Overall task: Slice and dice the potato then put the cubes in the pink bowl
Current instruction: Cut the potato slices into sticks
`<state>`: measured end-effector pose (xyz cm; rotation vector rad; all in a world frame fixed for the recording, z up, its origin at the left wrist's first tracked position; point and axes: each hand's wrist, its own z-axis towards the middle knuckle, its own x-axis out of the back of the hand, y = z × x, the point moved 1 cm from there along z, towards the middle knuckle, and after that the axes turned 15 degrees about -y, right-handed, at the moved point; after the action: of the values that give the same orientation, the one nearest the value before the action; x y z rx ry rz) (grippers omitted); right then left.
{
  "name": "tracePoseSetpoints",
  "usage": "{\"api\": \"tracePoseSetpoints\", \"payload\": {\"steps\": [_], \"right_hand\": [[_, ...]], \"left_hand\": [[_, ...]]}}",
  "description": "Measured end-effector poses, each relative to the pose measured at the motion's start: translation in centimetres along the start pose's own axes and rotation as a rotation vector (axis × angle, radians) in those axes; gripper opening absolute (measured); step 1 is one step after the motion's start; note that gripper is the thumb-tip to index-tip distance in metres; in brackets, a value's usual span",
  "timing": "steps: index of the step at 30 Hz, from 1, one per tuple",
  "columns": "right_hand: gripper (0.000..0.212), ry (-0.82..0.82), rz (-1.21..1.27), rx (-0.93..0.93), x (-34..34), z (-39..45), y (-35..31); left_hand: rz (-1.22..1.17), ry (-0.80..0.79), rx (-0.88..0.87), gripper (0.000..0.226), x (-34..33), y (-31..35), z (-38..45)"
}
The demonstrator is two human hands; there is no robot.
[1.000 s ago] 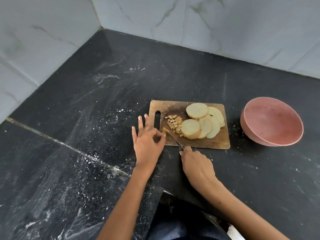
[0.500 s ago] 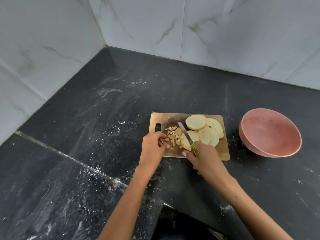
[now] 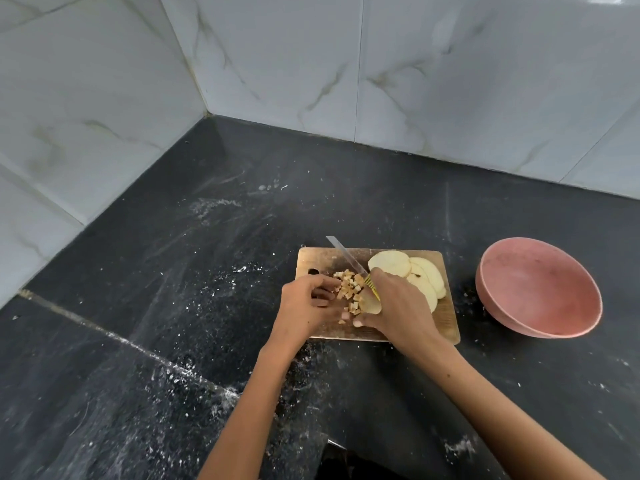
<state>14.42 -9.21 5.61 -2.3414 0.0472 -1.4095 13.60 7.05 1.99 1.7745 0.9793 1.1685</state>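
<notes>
While right hand (image 3: pixel 398 306) grips knife (image 3: pixel 346 255), left hand (image 3: pixel 308 306) fingers (image 3: pixel 323 292) curl beside potato cubes (image 3: pixel 351 289).

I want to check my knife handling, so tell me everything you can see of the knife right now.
The knife has a narrow, pale metal blade and a yellowish handle, mostly hidden in the right hand, which grips it. It points away and to the left over the wooden cutting board, its tip past the far edge. The blade stands apart from the potato cubes.
</notes>
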Motion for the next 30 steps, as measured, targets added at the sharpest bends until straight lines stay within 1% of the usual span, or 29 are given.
{"api": "tracePoseSetpoints", "payload": {"steps": [2, 3, 4, 6, 9, 11, 14, 17, 19, 21, 24, 26, 30], "right_hand": [[0.043, -0.023, -0.063, 0.007, 0.1, 0.5, -0.5], [0.040, -0.015, -0.065, 0.014, 0.0, 0.8, -0.6], [0.036, 0.001, -0.043, 0.024, -0.1, 1.1, -0.6], [0.032, 0.039, 0.012, 0.053, -0.3, 1.7, -0.7], [0.026, 0.097, 0.080, 0.093, -0.8, 2.5, -1.0], [0.023, 0.131, 0.185, 0.106, -0.7, 3.0, -0.9], [0.023, 0.200, 0.332, 0.099, -0.1, 3.8, 0.1], [0.027, 0.212, 0.350, 0.064, 1.0, 4.2, 1.6], [0.029, 0.170, 0.312, 0.054, 1.6, 4.3, 2.2], [0.029, 0.117, 0.209, 0.062, 1.7, 4.5, 1.9], [0.023, 0.064, 0.002, 0.092, 1.7, 5.0, 0.7], [0.019, 0.052, -0.091, 0.109, 2.1, 5.4, 0.0], [0.018, 0.024, -0.128, 0.153, 1.8, 6.1, -0.5]], "left_hand": [[0.068, -0.029, -0.014, 0.063, -0.4, -0.2, -0.3], [0.107, -0.013, -0.024, 0.065, -0.8, -0.3, -0.4], [0.139, 0.015, -0.033, 0.063, -1.3, -0.3, -0.4], [0.156, 0.096, -0.051, 0.053, -2.4, -0.4, -0.5], [0.074, 0.202, -0.080, 0.037, -3.2, -0.6, -0.4], [0.043, 0.243, -0.097, 0.031, -3.0, -0.7, 0.0], [0.010, 0.258, -0.118, 0.026, -2.5, -0.5, 1.0], [-0.032, 0.215, -0.112, 0.029, -1.5, -0.3, 1.7], [-0.024, 0.173, -0.107, 0.033, -0.8, -0.4, 2.0], [-0.016, 0.146, -0.103, 0.037, -0.4, -0.5, 2.0], [-0.015, 0.156, -0.100, 0.044, -0.2, -0.3, 1.9], [-0.039, 0.170, -0.096, 0.047, -0.3, -0.1, 1.8], [-0.062, 0.194, -0.099, 0.047, -0.2, 0.2, 1.5]]}}
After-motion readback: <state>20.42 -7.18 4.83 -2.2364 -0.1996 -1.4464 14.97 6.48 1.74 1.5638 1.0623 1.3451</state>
